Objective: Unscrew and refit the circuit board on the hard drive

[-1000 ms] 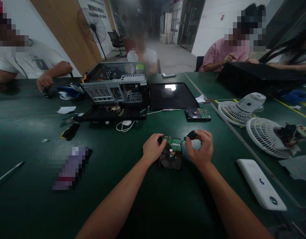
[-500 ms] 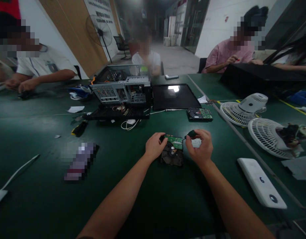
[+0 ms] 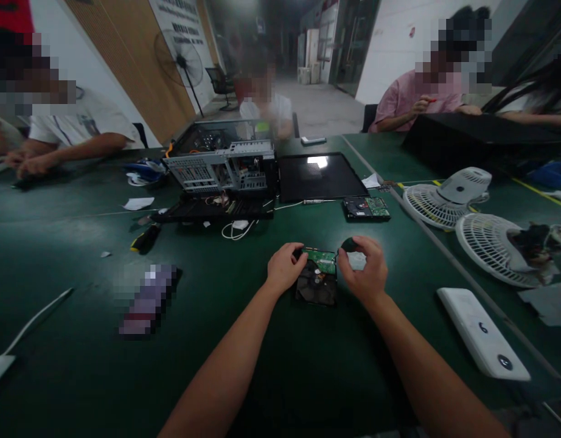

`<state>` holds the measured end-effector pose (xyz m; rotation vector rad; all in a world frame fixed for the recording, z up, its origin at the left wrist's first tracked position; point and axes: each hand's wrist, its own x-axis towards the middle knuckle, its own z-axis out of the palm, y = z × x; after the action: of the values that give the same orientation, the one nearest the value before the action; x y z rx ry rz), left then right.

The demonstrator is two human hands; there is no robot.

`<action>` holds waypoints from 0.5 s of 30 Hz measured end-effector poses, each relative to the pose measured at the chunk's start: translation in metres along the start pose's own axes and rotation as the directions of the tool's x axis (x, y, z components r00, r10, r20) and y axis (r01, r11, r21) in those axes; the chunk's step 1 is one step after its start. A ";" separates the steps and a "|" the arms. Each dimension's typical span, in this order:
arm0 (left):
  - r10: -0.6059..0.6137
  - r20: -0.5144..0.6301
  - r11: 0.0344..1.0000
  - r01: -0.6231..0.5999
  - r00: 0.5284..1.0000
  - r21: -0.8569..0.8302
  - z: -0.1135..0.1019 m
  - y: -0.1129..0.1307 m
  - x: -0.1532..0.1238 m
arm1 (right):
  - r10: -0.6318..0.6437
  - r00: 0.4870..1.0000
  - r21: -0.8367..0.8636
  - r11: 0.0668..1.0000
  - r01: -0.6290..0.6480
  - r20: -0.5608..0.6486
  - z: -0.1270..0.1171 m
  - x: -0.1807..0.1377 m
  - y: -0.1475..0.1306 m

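A hard drive (image 3: pixel 317 281) lies circuit-board side up on the green table (image 3: pixel 216 340), right in front of me. My left hand (image 3: pixel 284 269) is closed on the drive's far left corner and steadies it. My right hand (image 3: pixel 362 269) pinches the dark handle of a small screwdriver (image 3: pixel 348 245), whose tip points down at the drive's far right corner. A second hard drive (image 3: pixel 366 208) rests farther back to the right.
An opened computer case (image 3: pixel 221 167) and a black side panel (image 3: pixel 319 175) sit beyond the drive. Two fan grilles (image 3: pixel 488 246) and a white flat device (image 3: pixel 484 334) lie to the right. A black-and-yellow tool (image 3: pixel 145 238) lies left. Other people work around the table.
Both hands stay at the drive; my right hand's fingers have shifted slightly on the screwdriver handle. The view has swung a little. The person at the left has moved their hands.
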<state>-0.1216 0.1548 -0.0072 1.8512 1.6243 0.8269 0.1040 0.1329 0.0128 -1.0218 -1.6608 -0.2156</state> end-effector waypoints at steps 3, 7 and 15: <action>0.012 0.000 1.000 -0.012 1.000 -0.006 0.002 -0.003 -0.001 | -0.026 1.000 -0.033 0.999 0.026 -0.006 -0.002 0.003 -0.002; 0.024 -0.008 1.000 -0.024 1.000 -0.006 0.004 -0.005 -0.001 | -0.008 1.000 0.014 1.000 0.008 0.008 -0.003 0.003 0.000; 0.066 -0.025 0.998 -0.067 0.997 -0.013 0.003 -0.006 -0.004 | 0.017 0.999 -0.014 1.000 -0.017 -0.041 -0.001 0.002 0.001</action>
<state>-0.1242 0.1514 -0.0142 1.9016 1.5755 0.8902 0.1058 0.1341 0.0143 -1.0353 -1.6155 -0.2355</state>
